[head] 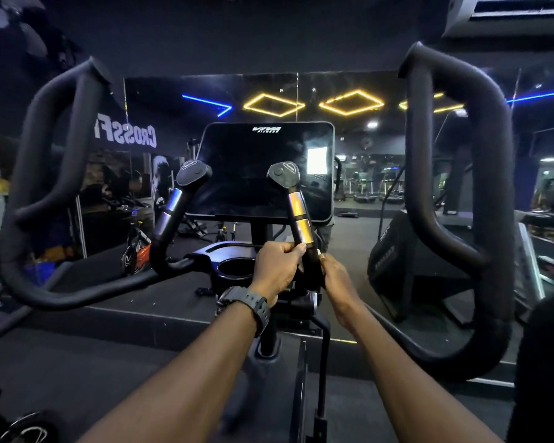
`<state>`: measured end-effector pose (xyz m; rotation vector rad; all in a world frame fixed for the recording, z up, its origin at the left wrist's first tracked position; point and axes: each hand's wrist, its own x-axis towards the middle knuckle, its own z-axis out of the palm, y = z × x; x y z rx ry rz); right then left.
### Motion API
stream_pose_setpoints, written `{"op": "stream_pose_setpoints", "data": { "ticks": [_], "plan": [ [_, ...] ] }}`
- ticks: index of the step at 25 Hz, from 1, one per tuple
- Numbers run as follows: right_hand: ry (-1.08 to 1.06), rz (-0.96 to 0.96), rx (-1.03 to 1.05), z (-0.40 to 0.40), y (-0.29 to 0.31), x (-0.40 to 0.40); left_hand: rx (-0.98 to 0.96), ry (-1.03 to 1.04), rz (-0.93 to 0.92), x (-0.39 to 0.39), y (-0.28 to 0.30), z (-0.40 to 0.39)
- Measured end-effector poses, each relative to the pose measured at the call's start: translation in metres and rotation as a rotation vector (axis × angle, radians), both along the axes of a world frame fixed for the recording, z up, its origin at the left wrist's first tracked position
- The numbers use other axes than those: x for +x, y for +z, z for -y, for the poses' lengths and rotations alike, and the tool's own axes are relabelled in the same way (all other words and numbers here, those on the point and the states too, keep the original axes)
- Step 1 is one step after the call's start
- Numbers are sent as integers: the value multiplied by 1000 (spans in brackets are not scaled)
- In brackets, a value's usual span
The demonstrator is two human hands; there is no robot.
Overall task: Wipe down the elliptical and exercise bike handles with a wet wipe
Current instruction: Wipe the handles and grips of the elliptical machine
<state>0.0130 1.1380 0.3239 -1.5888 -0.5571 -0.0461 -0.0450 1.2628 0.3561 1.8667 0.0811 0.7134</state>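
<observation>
The room is dim, lit mostly by yellow diamond-shaped neon lights (351,102) and blue neon strips (209,105) seen in the mirror (359,174). A bright white patch glares on the dark console screen (263,171), and the metal sensor plates (298,215) catch an amber sheen. Wide-angle distortion bows the outer handles; corners and forearms are soft.

Right hand (335,278) mostly behind inner handle (303,231) (wipe unseen).
</observation>
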Motion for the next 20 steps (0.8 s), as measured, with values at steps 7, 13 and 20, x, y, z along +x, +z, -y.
{"op": "stream_pose_setpoints", "data": {
  "ticks": [7, 13, 20],
  "plan": [
    [101, -235, 57, -3, 42, -15, 199, 81, 33, -6, 4, -4],
    [116, -378, 70, -7, 43, -14, -174, -123, 192, 10, 62, -27],
    [66, -473, 115, -20, 84, 7, -264, -93, 179, 39, 89, -48]
  ]
}}
